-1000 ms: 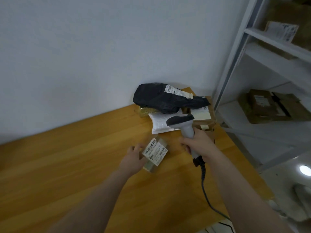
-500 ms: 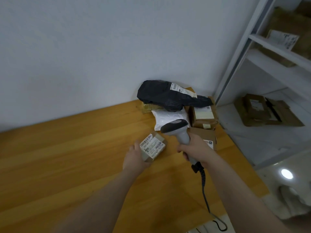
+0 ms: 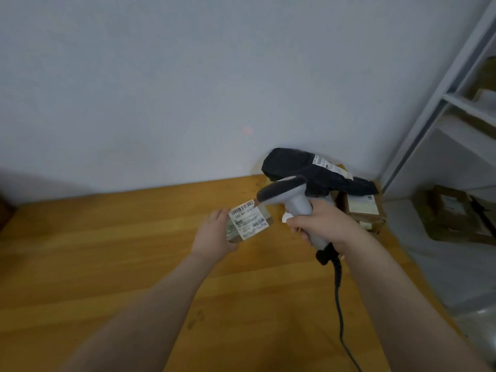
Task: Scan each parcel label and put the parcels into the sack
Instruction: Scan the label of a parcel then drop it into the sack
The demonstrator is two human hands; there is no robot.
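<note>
My left hand point(image 3: 213, 236) holds a small brown parcel point(image 3: 249, 220) above the wooden table point(image 3: 94, 264), its white barcode label tilted up toward me. My right hand point(image 3: 326, 226) grips the handle of a grey barcode scanner point(image 3: 287, 196). The scanner's dark head points left, right beside the label's top edge. A black cable point(image 3: 338, 299) hangs from the scanner's handle. A faint red spot point(image 3: 247, 131) shows on the wall. No sack is in view.
A pile of parcels sits at the table's far right corner: a black plastic bag point(image 3: 300, 166) with a label on top, and a brown box point(image 3: 361, 209) beneath. White metal shelving point(image 3: 456, 103) at the right holds more cardboard parcels point(image 3: 451, 210).
My left hand has lifted the small parcel off the table and tilted its label up. My right hand has raised the scanner and turned its head toward the label.
</note>
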